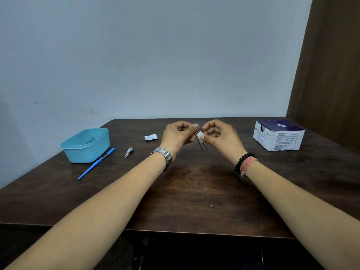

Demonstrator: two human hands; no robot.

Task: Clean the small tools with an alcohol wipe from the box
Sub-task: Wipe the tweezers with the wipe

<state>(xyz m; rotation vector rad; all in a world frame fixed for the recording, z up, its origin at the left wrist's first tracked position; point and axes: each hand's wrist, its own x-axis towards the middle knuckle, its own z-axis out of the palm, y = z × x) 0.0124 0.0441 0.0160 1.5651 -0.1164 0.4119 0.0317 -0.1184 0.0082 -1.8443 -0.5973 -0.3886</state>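
Note:
My left hand (pixel 178 135) pinches the top of a pair of dark tweezers (pixel 202 146), whose tips point down toward the table. My right hand (pixel 220 136) pinches a small white alcohol wipe (pixel 199 136) against the upper part of the tweezers. Both hands are raised above the middle of the dark wooden table (pixel 194 191). A silver nail clipper (pixel 129 152) and a blue-handled tool (pixel 96 163) lie on the table to the left. The white and dark blue wipe box (pixel 278 138) stands at the right.
A light blue plastic container (pixel 85 145) stands at the left, touching the blue-handled tool. A torn white wipe wrapper (pixel 151 137) lies behind my left hand. A grey wall runs behind the table and a brown panel stands at the right.

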